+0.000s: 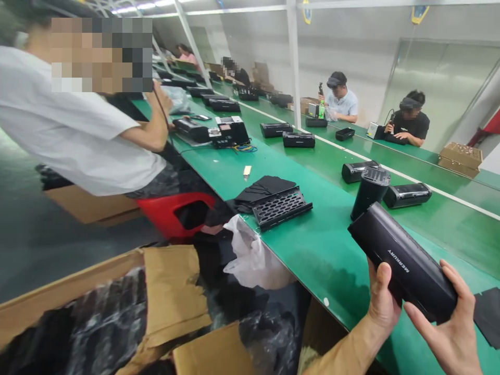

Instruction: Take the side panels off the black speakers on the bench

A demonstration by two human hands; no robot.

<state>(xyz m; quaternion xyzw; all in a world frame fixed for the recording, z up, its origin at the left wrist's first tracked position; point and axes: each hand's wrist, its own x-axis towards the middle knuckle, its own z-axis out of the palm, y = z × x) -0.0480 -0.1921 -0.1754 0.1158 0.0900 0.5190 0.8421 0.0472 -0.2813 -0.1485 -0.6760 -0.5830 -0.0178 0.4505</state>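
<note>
One blk housing (404, 265), both ends held, above the counter (297, 247)

Housing is up off the surface near the counter's edge, lower R of view, tilted w/ its far end higher. White MERKURY lettering faces the wearer. L hand (380, 297) grips the underside nr the middle, thumb up on the front face, other fingers mostly hidden behind. R hand (449, 323) is spread round the near end: fingers over the end, thumb at the lower edge. So both are closed on the same piece.

Step in hand, my read: a handling/look-over stage, piece prob. being turned or steadied. Can't tell if it's on its way up or down.

Next move, imo, calls for an even two-handed hold & care w/ the far end, b/c it overlaps an upright blk unit (369, 195) in view; contact btwn them can't be confirmed. Smooth shell may slip if one side lets go early.

Nearby: another unit (408, 195) lies just beyond the upright one. Perforated panel (282, 205) sits beside a pile of dark sheets (269, 185), white plastic bag (253, 255) hangs off the edge. Co-worker in white tee (78, 125) sits farther up, same side.
</note>
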